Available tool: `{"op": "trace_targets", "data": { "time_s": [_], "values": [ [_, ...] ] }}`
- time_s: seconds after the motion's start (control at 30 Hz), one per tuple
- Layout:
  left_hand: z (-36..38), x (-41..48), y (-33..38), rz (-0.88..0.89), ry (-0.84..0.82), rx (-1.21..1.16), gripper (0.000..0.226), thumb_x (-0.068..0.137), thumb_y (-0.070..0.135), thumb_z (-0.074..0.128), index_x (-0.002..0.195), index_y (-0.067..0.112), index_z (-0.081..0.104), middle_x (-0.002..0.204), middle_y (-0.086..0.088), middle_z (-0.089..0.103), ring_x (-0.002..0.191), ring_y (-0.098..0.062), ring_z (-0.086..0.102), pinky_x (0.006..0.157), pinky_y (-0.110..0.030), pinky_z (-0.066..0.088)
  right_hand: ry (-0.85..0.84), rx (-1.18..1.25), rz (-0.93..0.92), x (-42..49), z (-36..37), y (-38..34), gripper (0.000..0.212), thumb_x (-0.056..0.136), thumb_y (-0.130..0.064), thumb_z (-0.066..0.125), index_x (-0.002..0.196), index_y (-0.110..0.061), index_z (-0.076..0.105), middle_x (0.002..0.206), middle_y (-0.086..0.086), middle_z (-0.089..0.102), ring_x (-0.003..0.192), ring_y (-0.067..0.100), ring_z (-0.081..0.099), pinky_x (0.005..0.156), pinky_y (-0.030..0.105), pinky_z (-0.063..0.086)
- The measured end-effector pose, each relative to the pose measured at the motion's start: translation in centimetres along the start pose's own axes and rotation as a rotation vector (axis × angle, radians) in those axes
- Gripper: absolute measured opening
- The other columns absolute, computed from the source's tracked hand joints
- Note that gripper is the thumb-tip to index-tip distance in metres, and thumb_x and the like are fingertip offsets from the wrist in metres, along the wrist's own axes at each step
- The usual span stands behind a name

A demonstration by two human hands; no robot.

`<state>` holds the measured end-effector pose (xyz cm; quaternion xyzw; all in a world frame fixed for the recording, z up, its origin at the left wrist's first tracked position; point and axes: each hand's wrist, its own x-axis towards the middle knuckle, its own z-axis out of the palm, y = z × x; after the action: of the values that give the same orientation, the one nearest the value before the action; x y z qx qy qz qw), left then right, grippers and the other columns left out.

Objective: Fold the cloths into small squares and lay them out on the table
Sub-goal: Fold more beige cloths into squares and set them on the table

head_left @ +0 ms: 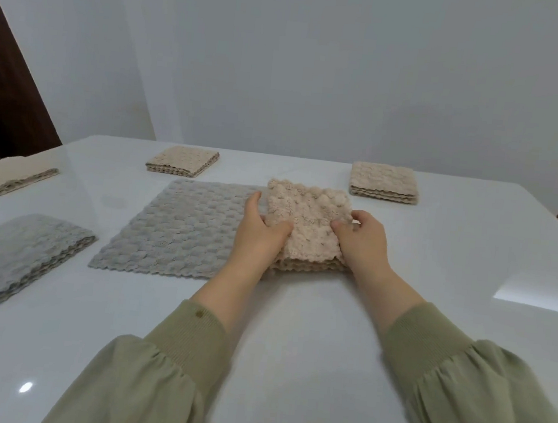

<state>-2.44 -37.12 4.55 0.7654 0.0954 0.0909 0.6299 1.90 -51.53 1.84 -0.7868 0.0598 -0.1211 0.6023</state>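
Observation:
A folded beige cloth (309,222) sits in the middle of the white table (293,332), its far part tilted up. My left hand (260,233) grips its left edge, thumb on top. My right hand (361,241) grips its right edge the same way. The beige square overlaps the right edge of a grey cloth (180,229) spread flat and unfolded. Folded squares lie around: a grey one (18,254) at the near left, a beige one (10,177) at the far left, a beige one (182,161) at the back, a beige one (384,182) at the back right.
A white wall rises just behind the table's far edge. A dark wooden door frame (6,93) stands at the left. My green sleeves (459,382) cover the near part of the table. Bare tabletop lies to the right of the hands.

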Motion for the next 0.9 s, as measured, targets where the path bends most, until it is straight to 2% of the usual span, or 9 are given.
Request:
{"op": "trace_targets", "data": {
  "time_s": [0.07, 0.17, 0.23, 0.33, 0.4, 0.47, 0.57, 0.7, 0.9],
  "values": [
    [2.0, 0.0, 0.1, -0.003, 0.006, -0.006, 0.071, 0.089, 0.009, 0.056, 0.147, 0.031, 0.020, 0.094, 0.007, 0.052, 0.054, -0.013, 0.053, 0.047, -0.024, 0.045, 0.068, -0.086, -0.048, 0.3, -1.2, 0.5, 0.036, 0.091, -0.018, 0.058, 0.125, -0.009, 0.052, 0.115, 0.008, 0.062, 0.097, 0.021, 0.057, 0.077, 0.023, 0.038],
    [5.3, -0.2, 0.1, 0.032, 0.033, 0.039, 0.065, 0.086, 0.004, 0.051, 0.142, 0.031, 0.030, 0.098, 0.010, 0.052, 0.061, -0.016, 0.055, 0.053, -0.027, 0.045, 0.102, -0.188, -0.099, 0.6, -3.3, 0.9, 0.030, 0.093, -0.016, 0.052, 0.123, -0.011, 0.052, 0.114, 0.006, 0.063, 0.102, 0.024, 0.057, 0.074, 0.024, 0.035],
    [7.2, -0.4, -0.1, 0.065, 0.037, 0.079, 0.061, 0.085, 0.004, 0.050, 0.139, 0.030, 0.036, 0.118, 0.005, 0.053, 0.074, -0.017, 0.061, 0.058, -0.028, 0.047, 0.105, -0.253, -0.121, 0.9, -4.7, 1.3, 0.025, 0.093, -0.016, 0.049, 0.118, -0.012, 0.053, 0.110, 0.007, 0.064, 0.100, 0.028, 0.058, 0.073, 0.029, 0.038],
    [9.6, -0.2, -0.3, 0.129, 0.004, 0.166, 0.054, 0.085, 0.007, 0.051, 0.135, 0.026, 0.047, 0.135, 0.004, 0.048, 0.105, -0.015, 0.059, 0.082, -0.037, 0.053, 0.117, -0.326, -0.103, 1.7, -7.1, 2.1, 0.021, 0.094, -0.018, 0.047, 0.113, -0.013, 0.053, 0.107, 0.008, 0.064, 0.096, 0.029, 0.057, 0.072, 0.032, 0.039],
    [11.1, 0.2, -0.2, 0.165, -0.027, 0.203, 0.051, 0.085, 0.008, 0.051, 0.133, 0.026, 0.052, 0.132, 0.004, 0.049, 0.098, -0.011, 0.059, 0.082, -0.036, 0.052, 0.136, -0.332, -0.097, 2.4, -8.5, 2.6, 0.024, 0.095, -0.020, 0.045, 0.117, -0.014, 0.051, 0.109, 0.008, 0.063, 0.098, 0.029, 0.057, 0.071, 0.031, 0.037],
    [12.3, 0.7, 0.1, 0.190, -0.042, 0.252, 0.049, 0.085, 0.008, 0.050, 0.131, 0.025, 0.055, 0.123, 0.005, 0.051, 0.091, -0.018, 0.061, 0.079, -0.034, 0.050, 0.167, -0.324, -0.087, 3.2, -9.3, 2.8, 0.030, 0.095, -0.020, 0.041, 0.125, -0.015, 0.046, 0.111, 0.009, 0.063, 0.100, 0.032, 0.057, 0.072, 0.032, 0.038],
    [13.7, 1.6, 0.1, 0.178, -0.022, 0.293, 0.045, 0.084, 0.011, 0.049, 0.126, 0.026, 0.059, 0.121, 0.003, 0.054, 0.096, -0.025, 0.062, 0.085, -0.035, 0.052, 0.164, -0.364, -0.056, 4.3, -9.2, 2.7, 0.038, 0.093, -0.021, 0.040, 0.130, -0.014, 0.039, 0.116, 0.012, 0.061, 0.103, 0.035, 0.057, 0.074, 0.035, 0.039],
    [14.9, 2.2, 0.0, 0.143, 0.006, 0.299, 0.043, 0.084, 0.013, 0.048, 0.122, 0.029, 0.061, 0.124, 0.002, 0.054, 0.101, -0.028, 0.062, 0.091, -0.045, 0.050, 0.116, -0.403, -0.054, 5.6, -9.4, 2.7, 0.048, 0.090, -0.015, 0.043, 0.137, -0.016, 0.034, 0.124, 0.010, 0.058, 0.109, 0.034, 0.056, 0.081, 0.036, 0.043],
    [16.2, 2.1, 0.4, 0.117, 0.007, 0.302, 0.046, 0.082, 0.009, 0.049, 0.122, 0.028, 0.061, 0.122, 0.006, 0.054, 0.100, -0.024, 0.061, 0.093, -0.043, 0.049, 0.099, -0.431, -0.088, 6.2, -10.9, 3.0, 0.051, 0.091, -0.010, 0.041, 0.141, -0.016, 0.032, 0.128, 0.009, 0.056, 0.112, 0.032, 0.054, 0.083, 0.034, 0.041]
  ]
}}
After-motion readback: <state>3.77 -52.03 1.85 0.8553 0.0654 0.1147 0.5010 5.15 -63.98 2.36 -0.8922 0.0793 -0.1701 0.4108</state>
